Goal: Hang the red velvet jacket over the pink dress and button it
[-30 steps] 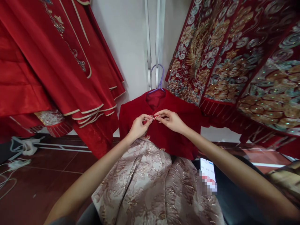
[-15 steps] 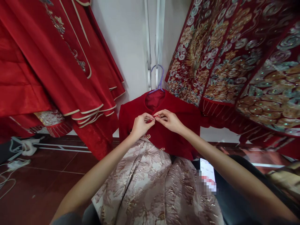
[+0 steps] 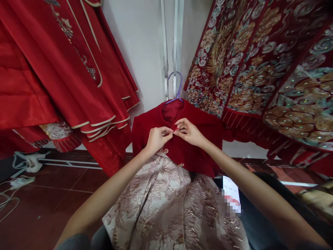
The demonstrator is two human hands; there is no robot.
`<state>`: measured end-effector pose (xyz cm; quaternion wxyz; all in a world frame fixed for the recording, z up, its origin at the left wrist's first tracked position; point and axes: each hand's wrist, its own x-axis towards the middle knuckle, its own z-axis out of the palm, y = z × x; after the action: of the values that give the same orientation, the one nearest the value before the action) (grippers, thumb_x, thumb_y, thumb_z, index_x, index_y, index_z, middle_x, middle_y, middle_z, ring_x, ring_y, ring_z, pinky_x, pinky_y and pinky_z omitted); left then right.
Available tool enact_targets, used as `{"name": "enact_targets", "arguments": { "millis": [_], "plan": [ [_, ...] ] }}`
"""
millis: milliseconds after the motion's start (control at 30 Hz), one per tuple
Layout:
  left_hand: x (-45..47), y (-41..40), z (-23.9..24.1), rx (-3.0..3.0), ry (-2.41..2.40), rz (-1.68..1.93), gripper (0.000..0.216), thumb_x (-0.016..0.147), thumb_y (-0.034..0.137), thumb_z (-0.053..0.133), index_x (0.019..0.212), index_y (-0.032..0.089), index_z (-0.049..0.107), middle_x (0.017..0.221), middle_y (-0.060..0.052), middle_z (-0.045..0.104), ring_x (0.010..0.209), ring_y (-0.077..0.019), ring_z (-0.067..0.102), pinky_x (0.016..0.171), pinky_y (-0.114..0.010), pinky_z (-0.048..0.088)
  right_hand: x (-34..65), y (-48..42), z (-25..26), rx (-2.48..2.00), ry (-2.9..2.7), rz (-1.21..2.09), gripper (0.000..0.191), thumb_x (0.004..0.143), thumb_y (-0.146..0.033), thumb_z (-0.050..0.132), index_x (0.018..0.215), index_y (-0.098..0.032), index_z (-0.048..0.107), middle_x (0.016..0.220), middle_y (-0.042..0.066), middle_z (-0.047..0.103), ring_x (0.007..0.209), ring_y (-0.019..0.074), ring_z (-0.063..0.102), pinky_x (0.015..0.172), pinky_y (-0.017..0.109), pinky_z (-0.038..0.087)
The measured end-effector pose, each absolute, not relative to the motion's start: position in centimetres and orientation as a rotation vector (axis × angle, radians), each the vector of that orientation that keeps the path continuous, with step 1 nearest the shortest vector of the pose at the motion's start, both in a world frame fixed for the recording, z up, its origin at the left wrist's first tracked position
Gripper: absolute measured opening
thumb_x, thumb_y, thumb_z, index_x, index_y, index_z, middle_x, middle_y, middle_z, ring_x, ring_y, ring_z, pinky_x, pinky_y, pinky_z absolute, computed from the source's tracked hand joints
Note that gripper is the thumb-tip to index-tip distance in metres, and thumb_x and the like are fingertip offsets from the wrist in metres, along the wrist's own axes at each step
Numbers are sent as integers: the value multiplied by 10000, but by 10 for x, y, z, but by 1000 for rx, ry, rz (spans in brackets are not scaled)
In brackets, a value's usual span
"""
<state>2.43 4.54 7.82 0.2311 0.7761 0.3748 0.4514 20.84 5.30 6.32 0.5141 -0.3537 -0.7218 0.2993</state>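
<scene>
A dark red jacket (image 3: 200,121) lies spread in front of me on a purple hanger (image 3: 179,91), its round collar at the top. My left hand (image 3: 158,139) pinches the jacket's front edge just below the collar. Opposite it, my right hand (image 3: 189,133) has its thumb and index finger closed at a small gold-and-red button fastening (image 3: 177,130). The fingertips of both hands nearly meet there. Lower on the front sit two more ornate fastenings, a gold one (image 3: 165,151) and another gold one (image 3: 180,165). A pinkish-silver brocade garment (image 3: 166,198) lies beneath the jacket, across my lap.
Red satin garments (image 3: 85,86) hang at the left, and a dark red embroidered garment (image 3: 241,69) with fringe hangs at the right. White rack posts (image 3: 174,41) stand behind. A lit phone (image 3: 231,191) rests by my right forearm. White cables (image 3: 19,182) lie on the tiled floor.
My right hand's fingers have shifted and lifted slightly at the fastening, with the index finger raised higher. My left hand stays pinched in nearly the same place.
</scene>
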Motion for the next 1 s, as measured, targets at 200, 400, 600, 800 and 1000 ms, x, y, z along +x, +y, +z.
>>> {"name": "enact_targets", "arguments": {
  "millis": [200,400,600,800,1000],
  "plan": [
    [31,45,65,2156,1085,1268,199,806,178,600,1000,191,643,960,-46,717,895,-164,684,866,-314,534,204,48,64,-937,-1729,536,331,761,-302,652,1023,-211,471,961,41,520,821,159,589,758,351,562],
    [16,19,26,2254,1317,1330,424,770,167,603,1179,208,502,1099,-83,607,1002,-205,604,887,-348,488,183,1,34,-1047,-1652,150,187,849,-190,504,1033,-222,493,1043,102,511,910,218,563,823,396,529],
    [-31,-2,-16,2316,1484,1012,140,824,230,544,963,239,548,904,-25,616,834,-193,604,750,-312,479,158,-22,-21,-1256,-1761,315,276,843,-271,517,1110,-273,448,1043,74,542,845,240,591,649,377,523],
    [-45,-4,-7,2330,1437,932,95,878,308,512,827,229,530,793,-6,596,749,-173,576,705,-284,439,141,-9,-31,-1379,-1703,261,230,800,-318,563,997,-264,459,989,51,542,811,240,592,609,350,488],
    [-24,-13,19,2411,1242,974,151,906,274,449,767,214,458,698,31,486,636,-130,483,634,-256,382,159,-9,-16,-1087,-1385,742,257,674,-247,637,826,-244,430,755,-33,513,607,135,505,541,259,448]
  ]
}}
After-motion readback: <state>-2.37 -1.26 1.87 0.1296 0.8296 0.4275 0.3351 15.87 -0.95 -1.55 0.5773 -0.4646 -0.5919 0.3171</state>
